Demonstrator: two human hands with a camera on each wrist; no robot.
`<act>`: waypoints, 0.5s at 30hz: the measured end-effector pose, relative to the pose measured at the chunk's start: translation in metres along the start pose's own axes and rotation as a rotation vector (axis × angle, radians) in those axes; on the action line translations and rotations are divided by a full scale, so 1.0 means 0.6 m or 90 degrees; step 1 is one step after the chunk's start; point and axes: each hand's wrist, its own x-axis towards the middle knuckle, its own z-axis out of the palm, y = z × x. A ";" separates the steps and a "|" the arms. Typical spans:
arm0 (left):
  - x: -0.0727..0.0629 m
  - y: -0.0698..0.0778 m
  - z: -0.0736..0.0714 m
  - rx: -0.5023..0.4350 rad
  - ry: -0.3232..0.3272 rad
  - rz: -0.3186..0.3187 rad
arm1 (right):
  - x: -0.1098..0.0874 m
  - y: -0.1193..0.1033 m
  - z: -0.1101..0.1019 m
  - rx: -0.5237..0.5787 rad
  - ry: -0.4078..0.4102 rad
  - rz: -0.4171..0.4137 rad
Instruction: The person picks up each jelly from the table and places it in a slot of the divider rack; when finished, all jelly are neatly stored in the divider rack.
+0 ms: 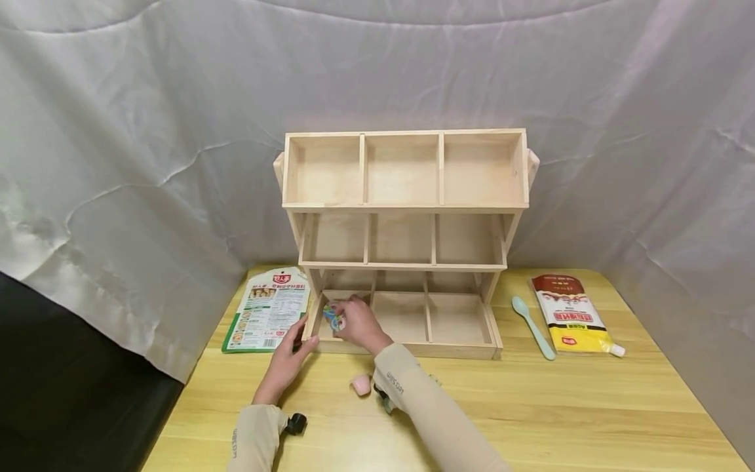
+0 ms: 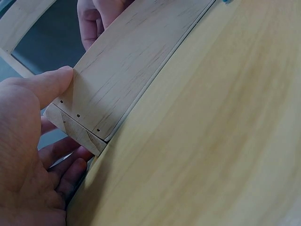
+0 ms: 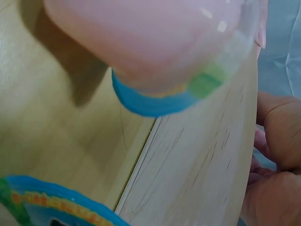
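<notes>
A three-tier wooden rack (image 1: 403, 349) with divided compartments stands on the table. My left hand (image 1: 287, 359) grips the bottom tray's front left corner; in the left wrist view its thumb (image 2: 56, 84) presses the front board, with fingers behind the end piece. Down in the bottom left compartment, my right hand (image 1: 360, 322) pinches a small jelly cup with a blue patterned lid (image 1: 335, 320); the fingers partly hide it. A pink jelly cup (image 1: 361, 385) lies on the table before the rack. Close to the right wrist camera is a pink cup (image 3: 150, 42) with a blue-rimmed lid.
Left of the rack lies a green-and-white food packet (image 1: 268, 313). To the right are a pale green spoon (image 1: 533, 328) and a red, white and yellow pouch (image 1: 573, 316) with a spout. A small clear item (image 1: 435, 379) peeks out beside my right forearm. Grey curtain (image 1: 413, 72) hangs behind.
</notes>
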 end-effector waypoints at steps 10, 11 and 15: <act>0.001 -0.002 0.001 0.004 0.003 0.006 | 0.005 0.005 0.003 -0.006 0.003 0.001; 0.001 -0.002 0.001 0.004 0.004 0.006 | 0.006 0.005 0.004 -0.007 0.002 0.001; 0.001 -0.003 0.001 -0.002 0.006 0.004 | 0.007 0.005 0.007 -0.012 -0.004 0.005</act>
